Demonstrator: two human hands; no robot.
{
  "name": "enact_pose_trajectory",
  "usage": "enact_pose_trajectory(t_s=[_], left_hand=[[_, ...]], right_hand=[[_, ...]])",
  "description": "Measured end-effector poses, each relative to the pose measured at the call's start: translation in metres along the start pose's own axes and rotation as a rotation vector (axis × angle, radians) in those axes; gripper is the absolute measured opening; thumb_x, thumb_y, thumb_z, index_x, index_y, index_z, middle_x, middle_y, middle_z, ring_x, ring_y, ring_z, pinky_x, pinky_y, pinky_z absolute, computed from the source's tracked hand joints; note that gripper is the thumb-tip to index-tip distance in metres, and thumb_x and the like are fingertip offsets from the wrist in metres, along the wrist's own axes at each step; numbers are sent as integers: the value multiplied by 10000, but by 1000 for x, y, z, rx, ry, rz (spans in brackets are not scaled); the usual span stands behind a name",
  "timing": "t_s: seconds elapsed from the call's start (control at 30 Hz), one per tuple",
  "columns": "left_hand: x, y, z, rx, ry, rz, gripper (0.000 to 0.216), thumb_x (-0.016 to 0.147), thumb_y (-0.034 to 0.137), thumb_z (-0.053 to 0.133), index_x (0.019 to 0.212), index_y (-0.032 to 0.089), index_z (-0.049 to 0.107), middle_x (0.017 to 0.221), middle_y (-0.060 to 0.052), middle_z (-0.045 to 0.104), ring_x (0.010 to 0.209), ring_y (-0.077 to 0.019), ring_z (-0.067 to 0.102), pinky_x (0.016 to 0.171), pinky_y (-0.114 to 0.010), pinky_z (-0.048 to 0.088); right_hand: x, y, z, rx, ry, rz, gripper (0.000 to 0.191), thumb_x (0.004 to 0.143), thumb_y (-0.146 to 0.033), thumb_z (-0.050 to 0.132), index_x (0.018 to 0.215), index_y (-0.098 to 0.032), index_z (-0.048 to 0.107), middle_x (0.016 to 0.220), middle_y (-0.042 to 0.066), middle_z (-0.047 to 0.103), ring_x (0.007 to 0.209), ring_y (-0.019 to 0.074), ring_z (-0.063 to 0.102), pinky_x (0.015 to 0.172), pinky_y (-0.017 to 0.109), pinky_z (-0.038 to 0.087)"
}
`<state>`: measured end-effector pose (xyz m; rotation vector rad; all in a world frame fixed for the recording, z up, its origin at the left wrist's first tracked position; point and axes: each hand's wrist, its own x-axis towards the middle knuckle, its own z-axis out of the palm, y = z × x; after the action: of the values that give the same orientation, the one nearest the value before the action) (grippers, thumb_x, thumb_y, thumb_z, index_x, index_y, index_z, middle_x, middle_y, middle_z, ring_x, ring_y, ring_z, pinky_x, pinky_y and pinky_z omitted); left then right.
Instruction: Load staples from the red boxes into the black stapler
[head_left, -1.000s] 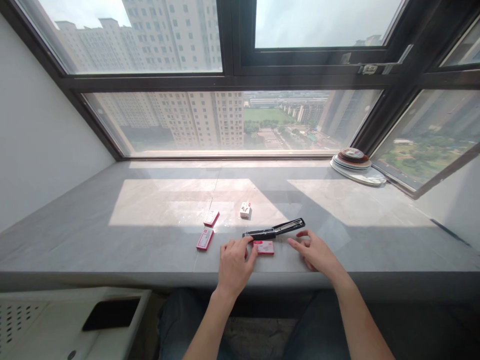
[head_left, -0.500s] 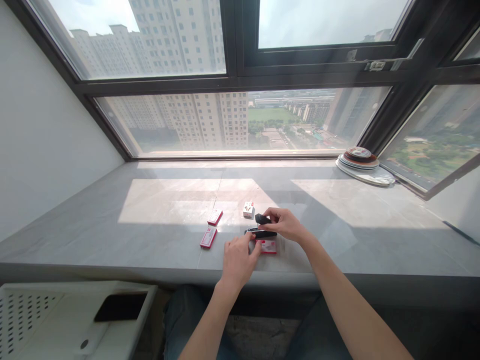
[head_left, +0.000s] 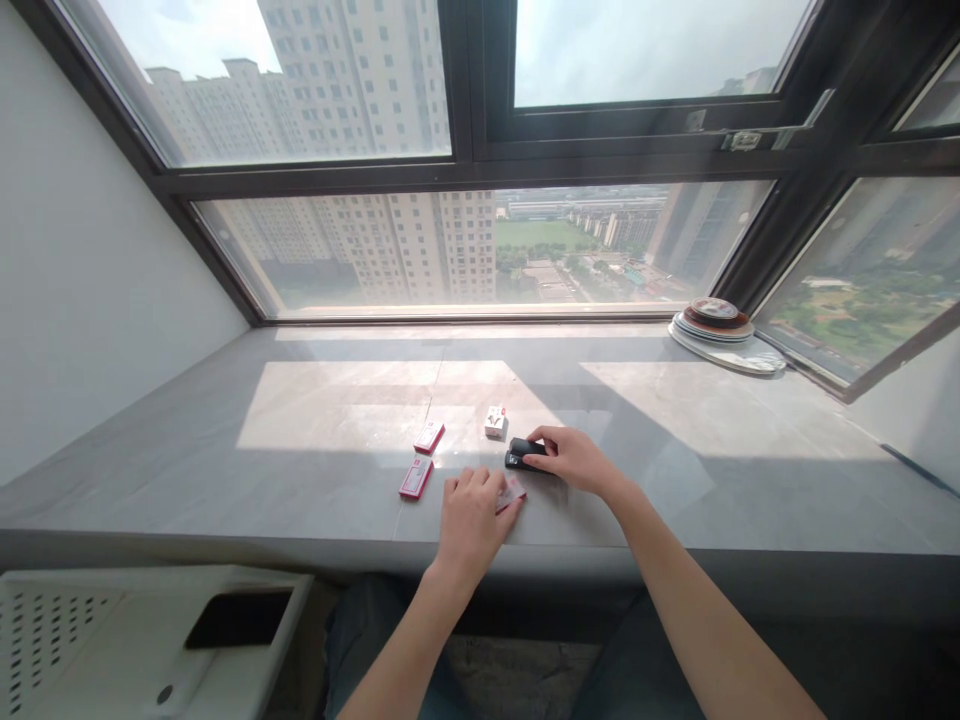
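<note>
A black stapler (head_left: 523, 450) lies on the grey stone sill, its top arm down over its base. My right hand (head_left: 576, 458) grips its right end between thumb and fingers. Just in front, my left hand (head_left: 472, 512) is closed round a small red-and-white box (head_left: 514, 492), which sits at a slant and is partly covered by the fingers. Left of that hand lie two similar flat boxes, a nearer one (head_left: 416, 478) and a farther one (head_left: 430, 437). Behind the stapler stands a small white box (head_left: 495, 421) with dark and red print.
A stack of plates (head_left: 720, 340) stands at the sill's far right corner by the window. The stone sill (head_left: 300, 490) ends in a front edge above my knees. Below left is a white plastic surface with holes (head_left: 150, 660), with a black phone-like slab (head_left: 238, 617) on it.
The stapler's raised top arm has come down onto its base under my right hand. My left hand has left the stapler and drawn the red-and-white box leftward, turning it.
</note>
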<state>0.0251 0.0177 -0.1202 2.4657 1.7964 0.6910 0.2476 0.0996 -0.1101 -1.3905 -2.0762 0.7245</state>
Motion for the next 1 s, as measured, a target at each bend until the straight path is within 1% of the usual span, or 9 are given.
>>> enact_pose_trajectory(t_s=[0.17, 0.3, 0.37, 0.47, 0.53, 0.6, 0.77, 0.9, 1.0], left_hand=[[0, -69, -10, 89, 190, -230, 192, 889, 394, 694, 843, 233, 600, 1154, -104, 615, 1128, -338, 535, 944, -498, 423], [4, -116, -6, -102, 202, -173, 219, 876, 394, 691, 835, 222, 560, 1462, -92, 514, 1394, -341, 421, 1116, -505, 394], [7, -130, -1, -219, 160, -133, 208, 882, 396, 680, 954, 220, 595, 1537, -85, 466, 1486, -318, 343, 1170, -469, 372], [13, -140, 6, -310, 96, -152, 503, 910, 404, 649, 1371, 253, 517, 1557, -76, 470, 1518, -282, 328, 1167, -436, 396], [17, -139, 11, -315, 63, -148, 648, 938, 413, 616, 1531, 299, 379, 1579, -58, 457, 1524, -269, 329, 1175, -434, 391], [22, -131, 18, -292, 57, -119, 672, 966, 419, 582, 1578, 322, 323, 1606, -47, 427, 1524, -266, 333, 1212, -449, 343], [47, -79, 46, -173, 120, -60, 729, 1022, 406, 501, 1651, 264, 160, 1584, -115, 441, 1505, -295, 349, 1244, -517, 252], [69, -34, 63, -74, 147, -16, 573, 1059, 359, 418, 1612, 268, 295, 1519, -148, 486, 1478, -329, 361, 1201, -571, 293], [69, -14, 65, -58, 172, -6, 473, 1071, 327, 383, 1540, 281, 416, 1465, -147, 516, 1451, -328, 388, 1181, -573, 331]], right_hand=[[-12, 15, -11, -5, 31, 69, 371, 872, -541, 689, 1075, -233, 732, 630, -65, 465, 604, 134, 474, 578, 254, 286], [-13, 18, -10, -13, 53, 82, 378, 866, -553, 684, 1069, -238, 732, 628, -62, 454, 602, 140, 477, 581, 254, 290], [-14, 16, -10, -24, 57, 91, 374, 865, -550, 679, 1067, -240, 735, 630, -58, 461, 602, 144, 488, 577, 255, 292], [-17, 12, -15, -37, 50, 125, 394, 869, -550, 661, 1106, -246, 742, 638, -48, 476, 594, 147, 500, 558, 258, 289], [-19, 11, -18, -36, 40, 165, 433, 866, -575, 648, 1123, -242, 754, 630, -40, 482, 582, 149, 492, 545, 261, 283], [-20, 12, -19, -28, 38, 224, 478, 864, -630, 624, 1045, -216, 779, 607, -26, 490, 567, 152, 480, 538, 268, 281], [-18, 17, -3, 49, 156, 319, 629, 883, -753, 521, 840, -176, 766, 559, -5, 497, 578, 169, 484, 547, 273, 310], [-18, 21, 13, 179, 209, 297, 628, 917, -733, 475, 945, -174, 759, 621, -2, 572, 624, 186, 540, 591, 263, 374], [-22, 19, 22, 296, 204, 275, 593, 948, -679, 458, 1061, -166, 732, 704, 12, 628, 670, 198, 576, 626, 266, 425]])
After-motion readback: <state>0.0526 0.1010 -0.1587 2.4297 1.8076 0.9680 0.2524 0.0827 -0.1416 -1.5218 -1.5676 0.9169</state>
